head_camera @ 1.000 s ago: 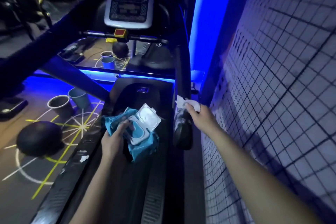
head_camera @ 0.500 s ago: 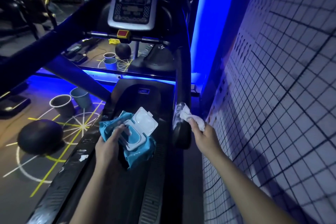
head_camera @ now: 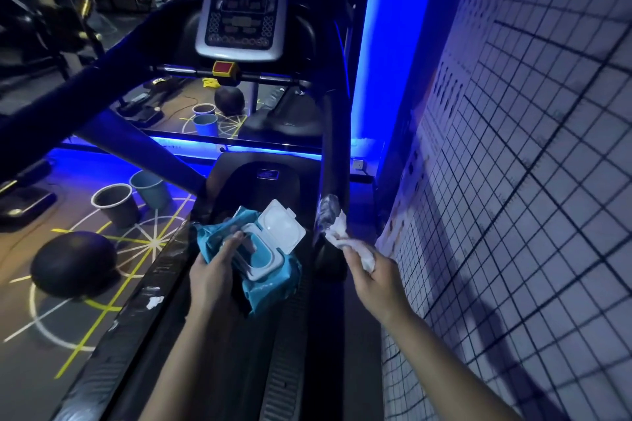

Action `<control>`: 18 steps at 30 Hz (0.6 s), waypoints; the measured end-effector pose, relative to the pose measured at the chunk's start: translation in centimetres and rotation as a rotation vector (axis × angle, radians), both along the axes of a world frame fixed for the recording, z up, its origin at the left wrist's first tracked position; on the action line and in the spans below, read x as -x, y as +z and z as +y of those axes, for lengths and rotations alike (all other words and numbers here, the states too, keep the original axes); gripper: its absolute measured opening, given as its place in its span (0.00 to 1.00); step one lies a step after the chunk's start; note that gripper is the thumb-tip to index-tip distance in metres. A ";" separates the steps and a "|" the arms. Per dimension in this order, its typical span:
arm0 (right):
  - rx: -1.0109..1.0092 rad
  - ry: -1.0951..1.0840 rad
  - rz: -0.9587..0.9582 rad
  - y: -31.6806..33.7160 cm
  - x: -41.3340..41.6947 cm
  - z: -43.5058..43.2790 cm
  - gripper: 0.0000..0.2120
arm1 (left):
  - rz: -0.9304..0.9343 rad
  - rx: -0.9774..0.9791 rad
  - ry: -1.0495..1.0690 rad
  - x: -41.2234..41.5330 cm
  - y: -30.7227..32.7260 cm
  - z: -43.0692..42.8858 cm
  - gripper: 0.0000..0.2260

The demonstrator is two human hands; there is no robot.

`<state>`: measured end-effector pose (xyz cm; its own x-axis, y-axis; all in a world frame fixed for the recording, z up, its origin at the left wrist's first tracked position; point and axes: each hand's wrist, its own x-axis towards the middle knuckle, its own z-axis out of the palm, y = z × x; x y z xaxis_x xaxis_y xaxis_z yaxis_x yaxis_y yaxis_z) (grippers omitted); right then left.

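1. Two hands are busy on a treadmill (head_camera: 260, 181). The left hand (head_camera: 212, 272) grips a blue wipe pack (head_camera: 273, 287) over the belt, with its fingers curled onto the top by the opening. The pack's white lid (head_camera: 281, 230) is flipped up and open.
2. The right hand (head_camera: 376, 280) is closed round a white wipe (head_camera: 343, 237) and bunches it up. The free end of the wipe touches the low end of the right handrail (head_camera: 337, 164). The rail looks wet and shiny just there.
3. The wipe is likely very light, soft and damp. It will fold and slip, so a bunched hold in the fingers, as now, looks best. A flat part should press on the rail.
4. The pack looks soft and squashy too. It may sag if held by a corner. A hold across the middle near the stiff lid frame should keep it steady. The thin lid hinge could bend, so it is no good place to grab.
5. A tiled wall (head_camera: 513, 215) stands close on the right. On the floor at the left sit a dark ball (head_camera: 73, 263) and two buckets (head_camera: 114, 203).
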<state>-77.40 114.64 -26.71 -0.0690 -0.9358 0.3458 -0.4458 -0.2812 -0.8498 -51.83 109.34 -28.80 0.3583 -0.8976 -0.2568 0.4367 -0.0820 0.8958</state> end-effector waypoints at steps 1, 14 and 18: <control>0.026 -0.009 0.022 0.0 0.2 0.0 0.10 | 0.001 0.000 -0.009 0.1 -0.1 -0.1 0.16; -0.337 -0.333 -0.715 4.0 2.4 -5.1 0.10 | -0.070 -0.057 -0.034 -1.3 -1.6 -0.4 0.31; -0.304 -0.231 -0.831 2.9 0.7 -3.7 0.09 | -0.037 -0.085 0.001 -0.6 -2.2 1.3 0.28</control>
<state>-78.06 110.90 -23.81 -0.3823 -0.9105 -0.1579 0.3248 0.0276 -0.9454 -51.24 110.67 -31.02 0.3699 -0.8726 -0.3189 0.4037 -0.1582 0.9011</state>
